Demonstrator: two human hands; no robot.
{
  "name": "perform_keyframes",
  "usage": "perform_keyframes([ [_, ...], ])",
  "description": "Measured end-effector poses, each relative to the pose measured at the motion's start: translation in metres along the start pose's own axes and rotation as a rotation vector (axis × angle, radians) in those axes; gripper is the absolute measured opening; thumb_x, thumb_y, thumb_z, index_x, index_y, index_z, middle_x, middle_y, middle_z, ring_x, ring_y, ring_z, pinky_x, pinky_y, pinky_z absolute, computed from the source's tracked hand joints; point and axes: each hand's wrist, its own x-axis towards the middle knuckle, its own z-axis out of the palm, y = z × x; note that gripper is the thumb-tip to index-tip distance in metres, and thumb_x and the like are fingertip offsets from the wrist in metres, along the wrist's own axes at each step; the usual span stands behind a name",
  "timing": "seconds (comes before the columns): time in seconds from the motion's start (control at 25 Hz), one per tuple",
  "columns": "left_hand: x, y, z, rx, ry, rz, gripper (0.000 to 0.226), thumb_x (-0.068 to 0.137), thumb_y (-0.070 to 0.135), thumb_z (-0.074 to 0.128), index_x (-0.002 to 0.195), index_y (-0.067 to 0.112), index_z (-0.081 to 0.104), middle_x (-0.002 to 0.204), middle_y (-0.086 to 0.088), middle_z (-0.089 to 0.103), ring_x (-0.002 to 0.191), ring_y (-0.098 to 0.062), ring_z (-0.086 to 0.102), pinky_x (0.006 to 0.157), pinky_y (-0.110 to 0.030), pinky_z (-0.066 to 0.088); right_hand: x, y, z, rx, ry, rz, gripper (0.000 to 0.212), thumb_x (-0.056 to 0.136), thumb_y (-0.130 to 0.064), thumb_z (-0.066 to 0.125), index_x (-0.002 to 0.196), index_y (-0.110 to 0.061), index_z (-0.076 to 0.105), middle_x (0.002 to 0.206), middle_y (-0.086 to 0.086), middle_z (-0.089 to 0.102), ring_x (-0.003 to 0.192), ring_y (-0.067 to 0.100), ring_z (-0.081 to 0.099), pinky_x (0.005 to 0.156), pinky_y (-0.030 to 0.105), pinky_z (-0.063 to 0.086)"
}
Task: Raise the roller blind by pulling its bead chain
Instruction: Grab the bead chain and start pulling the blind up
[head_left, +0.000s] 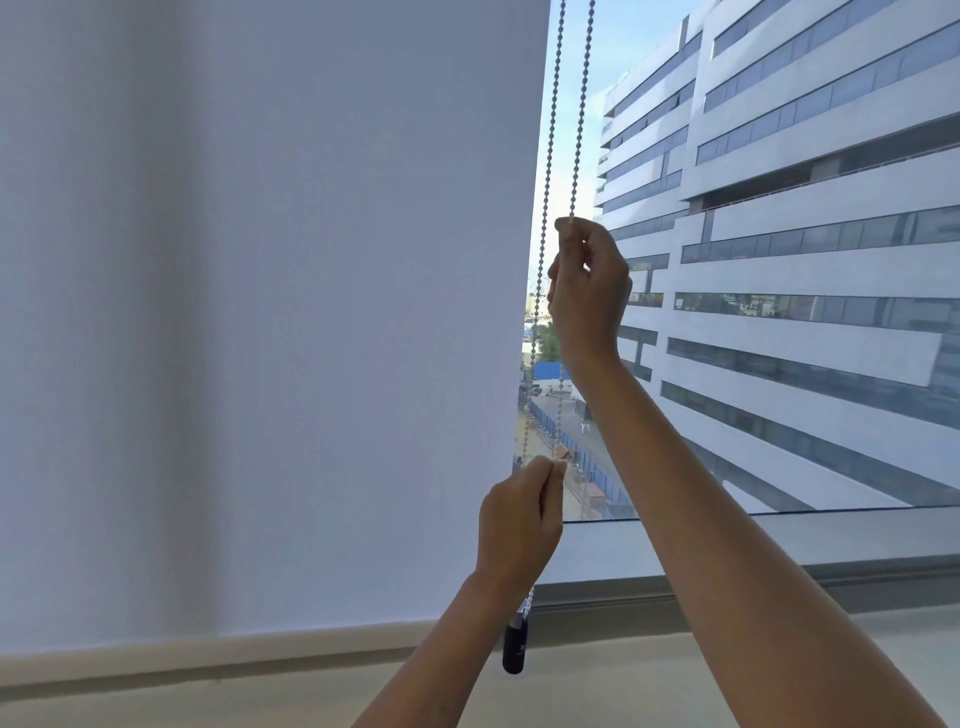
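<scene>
A pale grey-white roller blind (270, 312) covers the left part of the window, its bottom bar (208, 649) close to the sill. Along the blind's right edge hangs a white bead chain (553, 104) in two strands. My right hand (589, 286) is raised and pinches the right strand between thumb and fingers. Lower down, my left hand (519, 525) pinches the same strand at its fingertips. A black chain weight (514, 649) dangles below my left wrist.
Bare window glass (779, 260) to the right of the blind shows a large white office building and a street below. The grey window frame (753, 587) and a pale sill (623, 686) run along the bottom.
</scene>
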Motion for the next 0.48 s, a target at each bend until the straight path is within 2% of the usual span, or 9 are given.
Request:
perform_keyframes([
  [0.08, 0.003, -0.001, -0.002, -0.041, -0.038, -0.039, 0.035, 0.097, 0.033, 0.045, 0.070, 0.012, 0.054, 0.056, -0.002, 0.058, 0.049, -0.014, 0.054, 0.045, -0.032, 0.049, -0.001, -0.002, 0.001, -0.022, -0.006, -0.013, 0.020, 0.095, -0.015, 0.048, 0.088, -0.008, 0.065, 0.060, -0.001, 0.056, 0.050, 0.011, 0.048, 0.057, 0.031, 0.047],
  [0.12, 0.007, 0.001, -0.005, -0.085, -0.046, -0.056, 0.037, 0.097, 0.036, 0.044, 0.073, 0.012, 0.058, 0.058, -0.004, 0.062, 0.052, -0.015, 0.059, 0.049, -0.038, 0.053, -0.001, -0.002, 0.000, -0.027, -0.013, -0.015, 0.020, 0.095, -0.013, 0.047, 0.086, -0.009, 0.064, 0.058, -0.003, 0.055, 0.049, 0.010, 0.047, 0.057, 0.030, 0.045],
  [0.2, 0.024, 0.011, -0.016, -0.219, -0.003, -0.091, 0.039, 0.095, 0.040, 0.041, 0.083, 0.014, 0.066, 0.066, -0.004, 0.068, 0.057, -0.014, 0.065, 0.053, -0.041, 0.057, -0.001, -0.002, -0.003, -0.023, -0.026, -0.014, 0.021, 0.095, -0.012, 0.046, 0.083, -0.010, 0.064, 0.058, -0.005, 0.053, 0.050, 0.009, 0.047, 0.057, 0.028, 0.043],
  [0.32, 0.080, 0.040, -0.037, -0.353, 0.157, -0.108, 0.035, 0.095, 0.033, 0.038, 0.091, 0.015, 0.068, 0.074, -0.008, 0.072, 0.060, -0.017, 0.069, 0.056, -0.041, 0.058, -0.003, -0.002, -0.009, -0.029, -0.026, -0.025, 0.022, 0.095, -0.012, 0.046, 0.083, -0.008, 0.064, 0.061, -0.003, 0.055, 0.053, 0.004, 0.047, 0.058, 0.027, 0.043],
  [0.48, 0.166, 0.088, -0.060, -0.262, 0.307, 0.004, 0.032, 0.097, 0.022, 0.039, 0.094, 0.008, 0.068, 0.085, -0.010, 0.073, 0.071, -0.019, 0.070, 0.067, -0.046, 0.060, -0.025, 0.005, -0.015, -0.050, -0.053, -0.010, 0.022, 0.096, -0.013, 0.047, 0.084, -0.008, 0.065, 0.061, -0.009, 0.055, 0.051, 0.000, 0.048, 0.051, 0.018, 0.039],
])
